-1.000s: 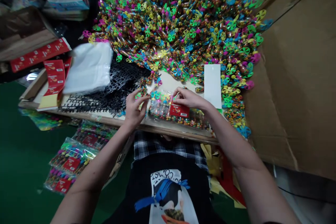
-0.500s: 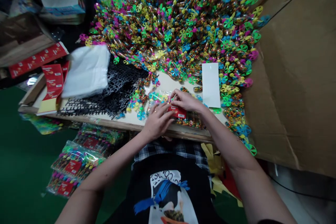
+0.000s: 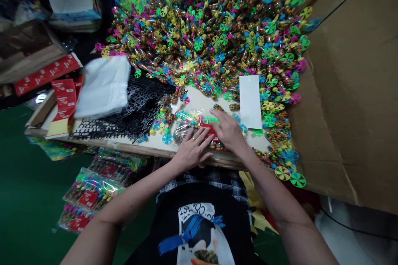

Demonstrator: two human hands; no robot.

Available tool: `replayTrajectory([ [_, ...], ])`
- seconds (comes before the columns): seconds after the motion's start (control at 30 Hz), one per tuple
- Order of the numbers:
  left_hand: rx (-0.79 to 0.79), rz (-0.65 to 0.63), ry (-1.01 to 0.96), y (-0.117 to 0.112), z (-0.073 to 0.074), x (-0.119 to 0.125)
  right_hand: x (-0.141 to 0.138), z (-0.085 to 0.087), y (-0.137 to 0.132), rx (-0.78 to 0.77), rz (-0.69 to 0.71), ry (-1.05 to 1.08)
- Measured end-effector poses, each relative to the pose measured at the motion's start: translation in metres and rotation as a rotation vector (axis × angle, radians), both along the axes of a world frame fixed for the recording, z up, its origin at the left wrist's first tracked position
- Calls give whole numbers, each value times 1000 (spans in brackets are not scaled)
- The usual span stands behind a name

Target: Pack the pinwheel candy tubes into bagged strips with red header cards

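Note:
On the table's front part lies a clear plastic bag filled with small candy-filled tubes topped with coloured pinwheels. A red label sits on the bag, partly under my fingers. My left hand rests palm down with fingers stretched over the lower edge of the label. To its right, my right hand lies flat across the bag and the label's right side, fingers extended. A white card lies just beyond my right hand.
A large heap of pinwheel candy tubes covers the back. On the left are clear bags, black netting and red label strips. Filled bags hang or lie below the table edge. A cardboard sheet stands right.
My right hand has gone from pinching at the label's upper edge to lying flat, a little further right and lower. My left hand has shifted slightly downward, its fingers still spread.

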State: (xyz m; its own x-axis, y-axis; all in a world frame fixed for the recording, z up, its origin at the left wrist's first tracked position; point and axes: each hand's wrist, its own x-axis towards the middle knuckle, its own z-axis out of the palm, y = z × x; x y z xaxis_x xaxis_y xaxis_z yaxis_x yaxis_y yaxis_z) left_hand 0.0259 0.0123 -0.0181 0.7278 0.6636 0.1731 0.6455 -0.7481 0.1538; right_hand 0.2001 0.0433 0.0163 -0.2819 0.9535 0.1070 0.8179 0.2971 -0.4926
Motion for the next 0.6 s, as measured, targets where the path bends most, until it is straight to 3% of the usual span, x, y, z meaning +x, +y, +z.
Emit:
replayTrajectory([
  [0.1, -1, 26, 22, 0, 2, -3, 0, -12, -32, -70, 115, -117],
  [0.3, -14, 34, 49, 0, 9, -6, 30, -29, -52, -88, -66, -221],
  [0.43, -49, 105, -40, -22, 7, -10, 55, -44, -57, 10, -333, -44],
  [0.53, -107, 126, -171, -58, 0, -20, 66, -59, -66, 30, -602, 171],
  [0.6, -166, 156, -263, -85, -6, -27, 72, -67, -67, -12, -694, 321],
])
